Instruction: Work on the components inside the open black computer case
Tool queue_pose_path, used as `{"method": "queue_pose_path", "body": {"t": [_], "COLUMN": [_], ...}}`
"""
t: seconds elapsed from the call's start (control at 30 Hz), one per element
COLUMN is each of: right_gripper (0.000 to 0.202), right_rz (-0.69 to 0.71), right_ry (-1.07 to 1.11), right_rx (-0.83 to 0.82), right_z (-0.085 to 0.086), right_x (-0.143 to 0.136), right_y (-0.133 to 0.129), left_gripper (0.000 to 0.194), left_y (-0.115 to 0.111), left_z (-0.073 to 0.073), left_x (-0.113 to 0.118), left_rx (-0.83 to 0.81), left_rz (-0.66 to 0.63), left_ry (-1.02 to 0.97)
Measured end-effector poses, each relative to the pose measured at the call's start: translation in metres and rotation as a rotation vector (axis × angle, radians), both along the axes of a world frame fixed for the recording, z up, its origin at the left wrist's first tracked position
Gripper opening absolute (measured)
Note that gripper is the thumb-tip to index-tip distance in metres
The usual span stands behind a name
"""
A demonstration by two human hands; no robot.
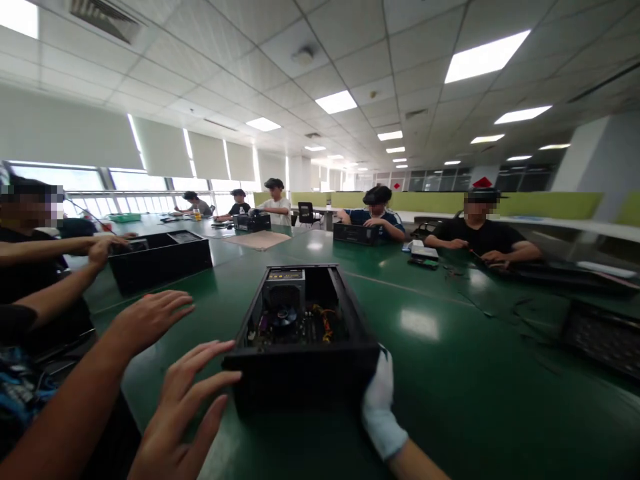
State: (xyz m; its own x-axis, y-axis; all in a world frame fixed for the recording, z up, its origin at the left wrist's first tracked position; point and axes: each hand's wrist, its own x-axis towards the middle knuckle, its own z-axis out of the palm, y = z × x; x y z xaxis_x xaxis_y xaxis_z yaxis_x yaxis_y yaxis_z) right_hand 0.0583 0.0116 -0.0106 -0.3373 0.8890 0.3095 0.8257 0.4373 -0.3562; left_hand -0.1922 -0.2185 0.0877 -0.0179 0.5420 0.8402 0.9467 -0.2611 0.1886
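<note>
A black computer case (305, 363), open at the top, stands on the green table in front of me. Inside it are a power supply, a round fan and coloured cables. My left hand (187, 403) is bare, its fingers spread, with the fingertips at the case's front left corner. My right hand (381, 407) wears a white glove and lies against the right side of the case, fingers extended along it; the fingertips are partly hard to see.
Another person's bare hand (153, 320) reaches in from the left. Beside it, someone works at another black case (160, 263). More people sit around the green table (450, 387). A black perforated panel (603, 337) and loose cables lie at the right.
</note>
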Motion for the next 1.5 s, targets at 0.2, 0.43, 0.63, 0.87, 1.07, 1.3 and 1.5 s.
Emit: {"method": "queue_pose_path", "body": {"t": [0.2, 0.43, 0.63, 0.87, 1.07, 1.3, 1.5], "right_gripper": [0.067, 0.050, 0.056, 0.064, 0.065, 0.061, 0.062], "right_rz": [-0.087, 0.103, 0.076, -0.202, -0.349, -0.314, -0.438], "right_ry": [0.062, 0.057, 0.057, 0.124, 0.275, 0.295, 0.367], "right_rx": [-0.066, 0.047, 0.014, -0.131, -0.167, -0.142, -0.088], "right_z": [0.008, 0.004, -0.008, -0.015, 0.000, -0.004, 0.006], "right_x": [-0.128, -0.053, 0.065, 0.181, 0.219, 0.214, 0.216], "right_y": [0.045, 0.046, 0.071, 0.113, 0.105, 0.106, 0.099], "left_gripper": [0.039, 0.059, 0.062, 0.038, 0.040, 0.039, 0.036], "left_y": [0.007, 0.032, 0.023, 0.017, 0.019, 0.023, 0.124], "left_z": [-0.080, -0.132, -0.129, -0.150, -0.152, -0.126, -0.021], "left_x": [0.015, 0.022, 0.028, 0.031, 0.032, 0.052, 0.075], "left_rx": [-0.066, -0.716, -0.700, -0.501, -0.421, -0.387, -0.325], "left_rz": [-0.024, 0.041, 0.051, 0.091, 0.062, -0.157, -0.219], "left_ry": [0.128, 0.273, 0.210, 0.277, 0.354, 0.273, 0.169]}}
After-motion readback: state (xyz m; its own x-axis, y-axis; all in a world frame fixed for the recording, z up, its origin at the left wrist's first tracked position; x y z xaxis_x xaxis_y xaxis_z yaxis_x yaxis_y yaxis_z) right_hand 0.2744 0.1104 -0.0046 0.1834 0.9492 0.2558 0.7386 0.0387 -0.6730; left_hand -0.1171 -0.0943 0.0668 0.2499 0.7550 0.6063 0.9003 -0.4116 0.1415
